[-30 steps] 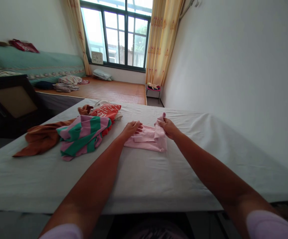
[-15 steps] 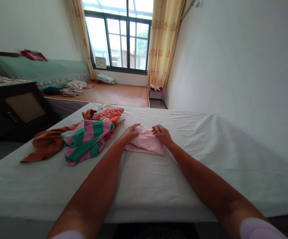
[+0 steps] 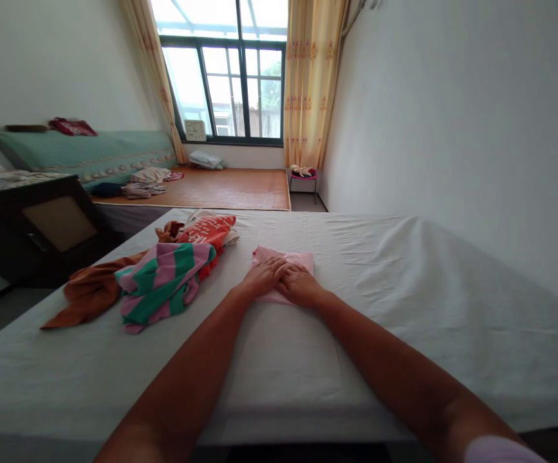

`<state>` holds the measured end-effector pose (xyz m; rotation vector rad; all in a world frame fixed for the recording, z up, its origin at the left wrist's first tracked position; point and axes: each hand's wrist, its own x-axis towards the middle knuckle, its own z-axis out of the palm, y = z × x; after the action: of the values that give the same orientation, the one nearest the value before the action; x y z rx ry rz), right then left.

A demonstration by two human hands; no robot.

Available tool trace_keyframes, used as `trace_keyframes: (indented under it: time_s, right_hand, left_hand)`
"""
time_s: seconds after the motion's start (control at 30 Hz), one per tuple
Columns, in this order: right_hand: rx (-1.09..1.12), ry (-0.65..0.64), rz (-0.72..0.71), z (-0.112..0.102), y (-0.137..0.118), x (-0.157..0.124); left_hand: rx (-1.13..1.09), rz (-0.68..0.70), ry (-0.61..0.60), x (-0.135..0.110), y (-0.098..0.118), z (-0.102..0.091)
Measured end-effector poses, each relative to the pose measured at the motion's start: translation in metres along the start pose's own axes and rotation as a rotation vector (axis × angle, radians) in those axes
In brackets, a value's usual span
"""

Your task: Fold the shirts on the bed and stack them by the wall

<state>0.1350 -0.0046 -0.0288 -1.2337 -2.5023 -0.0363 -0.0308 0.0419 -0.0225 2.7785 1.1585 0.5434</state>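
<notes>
A pink folded garment [image 3: 302,258] lies flat on the white sheet [image 3: 298,360], in the middle of the view. My left hand [image 3: 265,276] rests on its left part with the fingers stretched out flat. My right hand [image 3: 300,285] lies flat on it too, pointing inward, and its fingertips meet or overlap those of the left. Neither hand grips the cloth. Parts of the garment's middle and near edge are hidden under the hands.
Left of the hands lie a green and pink striped garment [image 3: 163,280], a brown garment [image 3: 90,286] and a red printed one [image 3: 211,231]. Behind stands a bed with a brown mat [image 3: 230,186]. A dark cabinet [image 3: 61,222] is at the left, a white wall [image 3: 452,128] at the right.
Both hands have come down from the garment's far edge and sides and moved together onto its middle. The pink garment now looks flatter and more squarely folded.
</notes>
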Motion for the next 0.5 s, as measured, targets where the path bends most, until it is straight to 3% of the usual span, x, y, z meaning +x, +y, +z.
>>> trace_keyframes:
  time_s: [0.13,0.23,0.33,0.5]
  right_hand:
    - [0.009,0.006,0.156,0.008,0.021,-0.003]
    - [0.035,0.048,0.331,0.01,0.045,-0.005]
    - [0.12,0.147,0.475,0.007,0.063,-0.008]
    - [0.644,0.222,0.765,-0.011,0.069,-0.015]
  left_hand:
    - [0.063,-0.159,-0.086,-0.003,-0.01,0.011]
    - [0.107,-0.32,-0.111,-0.008,-0.013,0.006]
    - [0.11,-0.367,-0.122,-0.011,-0.013,0.002]
    - [0.104,-0.401,-0.086,-0.011,-0.016,0.004]
